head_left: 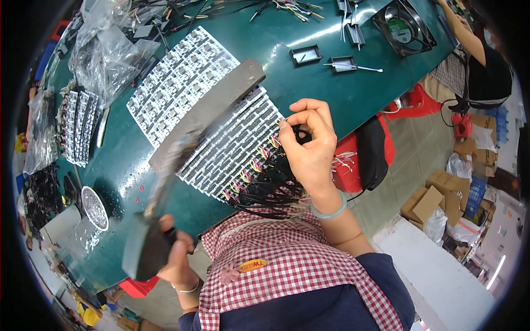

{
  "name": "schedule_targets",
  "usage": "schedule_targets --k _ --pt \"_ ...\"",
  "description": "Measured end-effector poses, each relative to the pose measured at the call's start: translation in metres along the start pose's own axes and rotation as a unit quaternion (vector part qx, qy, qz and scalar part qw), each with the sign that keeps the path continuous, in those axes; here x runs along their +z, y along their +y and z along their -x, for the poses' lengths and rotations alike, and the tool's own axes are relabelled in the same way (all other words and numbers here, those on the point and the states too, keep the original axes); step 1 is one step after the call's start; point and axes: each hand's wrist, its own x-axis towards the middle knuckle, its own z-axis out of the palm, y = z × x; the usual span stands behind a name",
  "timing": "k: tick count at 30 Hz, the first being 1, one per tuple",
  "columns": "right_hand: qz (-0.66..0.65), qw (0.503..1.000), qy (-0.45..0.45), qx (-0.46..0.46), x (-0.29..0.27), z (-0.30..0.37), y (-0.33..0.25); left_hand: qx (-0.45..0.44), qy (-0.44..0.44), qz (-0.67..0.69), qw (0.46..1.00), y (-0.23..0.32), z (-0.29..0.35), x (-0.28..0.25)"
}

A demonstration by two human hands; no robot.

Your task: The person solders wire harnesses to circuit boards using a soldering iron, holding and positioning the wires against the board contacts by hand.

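Observation:
My left hand (175,252) grips the dark handle of a long grey soldering tool (210,107) that reaches up across a panel of small white circuit boards (237,143) on the green table (331,94). With its fingers pinched, my right hand (309,143) holds thin wires (281,135) at the panel's right edge. Bundles of black, red and yellow wires (265,182) hang from that edge toward me. A second panel of circuit boards (176,83) lies just behind the first.
Plastic bags (107,52) and stacked boards (77,127) sit at the left, a round metal dish (95,207) near the front. Two small black trays (305,54), a swab and a black fan (403,26) lie at the back. Another person (480,60) sits at right; cardboard boxes (430,201) are on the floor.

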Motion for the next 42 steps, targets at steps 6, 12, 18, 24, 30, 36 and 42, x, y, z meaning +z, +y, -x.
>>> schedule_targets --k 6,12,18,24,30,36,42 --pt "0.010 0.997 0.003 -0.079 0.000 -0.005 0.005 0.074 -0.141 -0.256 0.953 -0.013 -0.014 0.033" --pt "0.012 0.997 0.006 -0.080 -0.001 -0.006 0.005 0.103 -0.230 -0.232 0.940 -0.015 -0.022 0.047" --pt "0.016 0.997 -0.002 -0.078 -0.001 -0.006 0.004 0.085 -0.258 -0.227 0.935 -0.009 -0.029 0.053" --pt "0.019 0.996 0.003 -0.082 -0.001 -0.006 0.003 0.149 -0.256 -0.227 0.928 -0.004 -0.032 0.060" --pt "0.026 0.997 0.005 -0.078 -0.001 -0.006 0.002 0.173 -0.258 -0.229 0.923 -0.006 -0.034 0.061" --pt "0.023 0.998 0.000 -0.065 0.000 -0.006 0.000 0.164 -0.255 -0.233 0.924 -0.003 -0.035 0.061" --pt "0.014 0.997 0.009 -0.080 0.002 -0.008 0.004 0.144 -0.237 -0.225 0.934 -0.015 -0.029 0.050"
